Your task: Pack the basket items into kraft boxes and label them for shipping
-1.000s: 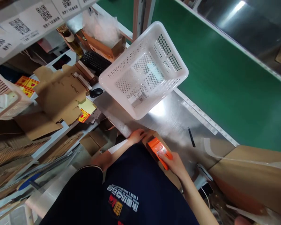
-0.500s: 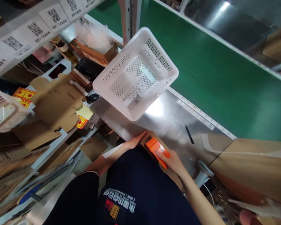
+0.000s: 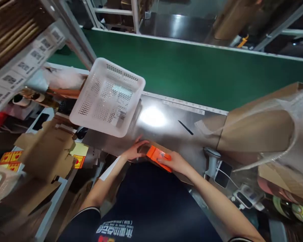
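Observation:
My right hand (image 3: 177,162) is wrapped round an orange tape dispenser (image 3: 156,154), which lies over a brown cardboard box (image 3: 144,148) held against my front. Much of the box is hidden by the dispenser, my hand and my shirt. At the box's left end is my left hand (image 3: 133,152), its fingers spread and its thumb close to the cardboard; whether it touches is unclear. A white perforated basket (image 3: 78,116) stands beyond it, with a clear, labelled packet (image 3: 118,116) inside. On the metal table (image 3: 164,131) lies a black pen (image 3: 185,127).
A green conveyor belt (image 3: 179,74) runs behind the table. To the right are a scanner (image 3: 212,158), a phone (image 3: 223,174) and a large carton (image 3: 255,131) partly under clear plastic. Flattened cardboard (image 3: 47,144) and a mouse (image 3: 81,132) sit at the left.
My view has turned, so the basket appears further left and more upright. My left hand's fingers have come off the box's edge and spread. The right hand still holds the orange tape dispenser.

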`<state>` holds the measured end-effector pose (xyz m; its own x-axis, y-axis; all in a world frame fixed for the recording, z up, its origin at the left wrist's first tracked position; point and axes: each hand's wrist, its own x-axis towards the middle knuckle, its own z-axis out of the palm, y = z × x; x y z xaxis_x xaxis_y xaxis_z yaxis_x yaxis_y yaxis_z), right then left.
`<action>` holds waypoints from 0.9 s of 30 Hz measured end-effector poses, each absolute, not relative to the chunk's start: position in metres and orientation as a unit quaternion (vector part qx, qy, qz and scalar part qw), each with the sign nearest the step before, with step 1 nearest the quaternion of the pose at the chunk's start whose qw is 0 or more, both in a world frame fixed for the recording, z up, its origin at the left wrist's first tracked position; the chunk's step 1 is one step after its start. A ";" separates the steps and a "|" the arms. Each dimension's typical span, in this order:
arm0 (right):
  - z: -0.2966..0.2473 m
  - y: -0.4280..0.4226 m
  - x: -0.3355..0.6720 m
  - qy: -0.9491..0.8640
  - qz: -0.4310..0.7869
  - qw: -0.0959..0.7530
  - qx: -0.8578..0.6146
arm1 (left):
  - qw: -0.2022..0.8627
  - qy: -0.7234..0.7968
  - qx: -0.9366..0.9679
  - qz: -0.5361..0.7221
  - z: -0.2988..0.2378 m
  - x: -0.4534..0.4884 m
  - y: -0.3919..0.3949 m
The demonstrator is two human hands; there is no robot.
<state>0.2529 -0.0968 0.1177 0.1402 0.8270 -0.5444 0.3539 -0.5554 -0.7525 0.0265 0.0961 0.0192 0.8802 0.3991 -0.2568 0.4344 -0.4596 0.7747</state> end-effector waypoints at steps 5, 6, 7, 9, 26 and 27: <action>0.105 -0.185 0.293 -0.331 0.553 0.212 -0.735 | 0.422 0.258 0.868 -0.039 0.020 0.019 0.097; 0.099 -0.200 0.301 -0.316 0.567 0.217 -0.730 | 0.413 0.264 0.870 -0.047 0.023 0.017 0.097; 0.092 -0.212 0.307 -0.305 0.579 0.226 -0.722 | 0.399 0.269 0.875 -0.056 0.026 0.015 0.096; 0.079 -0.225 0.315 -0.298 0.593 0.248 -0.706 | 0.349 0.271 0.894 -0.077 0.035 0.013 0.091; 0.033 -0.192 0.316 -0.388 0.603 0.271 -0.643 | 0.106 0.083 0.974 -0.182 0.047 0.032 0.053; 0.033 -0.199 0.320 -0.384 0.596 0.251 -0.660 | 0.105 0.085 0.973 -0.186 0.046 0.032 0.053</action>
<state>0.3201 -0.1986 0.0327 -0.0042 0.8050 -0.5933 0.2074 -0.5797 -0.7880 0.0320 0.0527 0.0464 0.9168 0.1264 -0.3789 0.2040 -0.9637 0.1723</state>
